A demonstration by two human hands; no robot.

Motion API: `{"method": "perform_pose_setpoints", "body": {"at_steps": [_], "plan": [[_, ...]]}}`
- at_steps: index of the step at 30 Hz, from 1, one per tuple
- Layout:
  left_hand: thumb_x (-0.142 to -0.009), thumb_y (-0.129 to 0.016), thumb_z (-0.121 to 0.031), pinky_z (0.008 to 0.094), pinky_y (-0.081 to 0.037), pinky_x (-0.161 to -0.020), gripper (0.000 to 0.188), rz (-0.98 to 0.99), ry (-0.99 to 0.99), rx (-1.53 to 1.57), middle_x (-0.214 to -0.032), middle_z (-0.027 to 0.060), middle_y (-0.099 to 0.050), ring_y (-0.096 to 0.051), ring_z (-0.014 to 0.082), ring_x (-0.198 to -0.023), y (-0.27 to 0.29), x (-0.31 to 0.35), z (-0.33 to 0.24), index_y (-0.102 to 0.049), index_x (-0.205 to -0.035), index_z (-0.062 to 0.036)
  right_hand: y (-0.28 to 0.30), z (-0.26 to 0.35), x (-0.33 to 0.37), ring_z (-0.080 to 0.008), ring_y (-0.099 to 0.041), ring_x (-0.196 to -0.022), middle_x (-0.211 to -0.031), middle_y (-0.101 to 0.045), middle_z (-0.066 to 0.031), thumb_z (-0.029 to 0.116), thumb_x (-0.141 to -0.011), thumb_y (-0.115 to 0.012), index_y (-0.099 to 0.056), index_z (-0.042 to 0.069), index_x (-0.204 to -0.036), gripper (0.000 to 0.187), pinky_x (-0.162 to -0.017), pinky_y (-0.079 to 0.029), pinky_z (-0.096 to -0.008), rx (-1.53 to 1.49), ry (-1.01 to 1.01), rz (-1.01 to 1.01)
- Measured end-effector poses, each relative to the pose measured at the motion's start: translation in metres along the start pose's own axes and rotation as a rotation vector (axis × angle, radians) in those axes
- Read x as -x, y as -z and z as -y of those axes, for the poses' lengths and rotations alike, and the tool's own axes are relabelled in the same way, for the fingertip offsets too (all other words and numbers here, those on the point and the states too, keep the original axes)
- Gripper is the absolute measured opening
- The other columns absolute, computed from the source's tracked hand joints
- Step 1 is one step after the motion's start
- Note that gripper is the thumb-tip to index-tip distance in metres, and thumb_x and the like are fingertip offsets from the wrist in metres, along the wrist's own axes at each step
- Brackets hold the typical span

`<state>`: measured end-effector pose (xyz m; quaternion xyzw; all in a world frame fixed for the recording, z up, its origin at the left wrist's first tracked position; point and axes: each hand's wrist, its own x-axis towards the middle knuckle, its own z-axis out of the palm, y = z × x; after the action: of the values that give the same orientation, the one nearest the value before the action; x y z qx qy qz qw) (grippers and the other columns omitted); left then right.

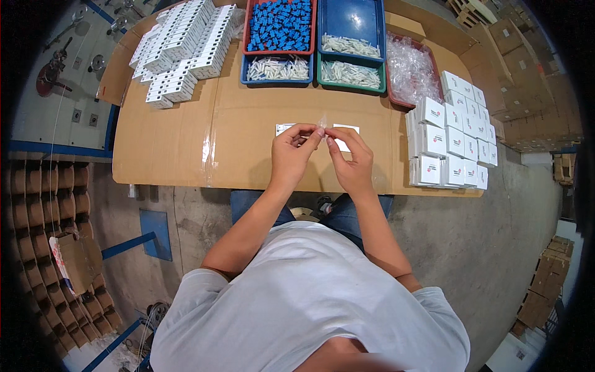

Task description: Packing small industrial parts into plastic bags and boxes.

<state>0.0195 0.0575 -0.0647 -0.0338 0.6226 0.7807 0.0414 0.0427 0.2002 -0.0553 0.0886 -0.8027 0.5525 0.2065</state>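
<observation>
Over the middle of the cardboard-covered table, my left hand (292, 152) and my right hand (353, 164) meet at the fingertips. Between them they pinch a small clear plastic bag (323, 121), which stands up above the fingers. What the bag contains, if anything, is too small to make out. Partly behind my left hand lies a small white box or card (283, 128) with dark print. A second white box or card (344, 145) lies beyond my right fingers, partly covered by them.
White boxes (180, 46) are stacked at the far left, more white boxes (455, 142) at the right. Trays along the back hold blue parts (279, 26), white plugs or tubes (277, 68) and clear bags (410, 68). A blue tray (350, 18) adjoins them. Cardboard (164, 146) covers the table.
</observation>
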Motion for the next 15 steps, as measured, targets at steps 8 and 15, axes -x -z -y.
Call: {"method": "perform_pose_setpoints", "body": {"at_steps": [8,15], "plan": [[-0.094,-0.073,-0.011,0.0216,-0.051,-0.070,0.013,0.024,0.008,0.009,-0.090,0.0029,-0.072,-0.063,0.0074,-0.077,0.003,-0.002,0.009,-0.073,-0.099,0.0006,0.001,-0.007,0.000,-0.0216,-0.070,-0.094,-0.100,-0.072,-0.0119,0.005,-0.089,-0.074,-0.073,-0.001,-0.106,0.018,-0.082,-0.054,-0.0306,-0.077,-0.094,0.040],[-0.094,-0.073,-0.015,0.0242,-0.052,-0.070,0.015,0.054,-0.007,-0.055,-0.090,0.0026,-0.072,-0.064,0.0091,-0.078,0.006,0.000,0.010,-0.073,-0.099,-0.0002,0.003,-0.020,0.002,-0.0174,-0.069,-0.092,-0.100,-0.073,-0.0098,0.006,-0.090,-0.074,-0.074,-0.001,-0.108,0.019,-0.082,-0.054,-0.0282,-0.184,-0.193,0.093]]}}
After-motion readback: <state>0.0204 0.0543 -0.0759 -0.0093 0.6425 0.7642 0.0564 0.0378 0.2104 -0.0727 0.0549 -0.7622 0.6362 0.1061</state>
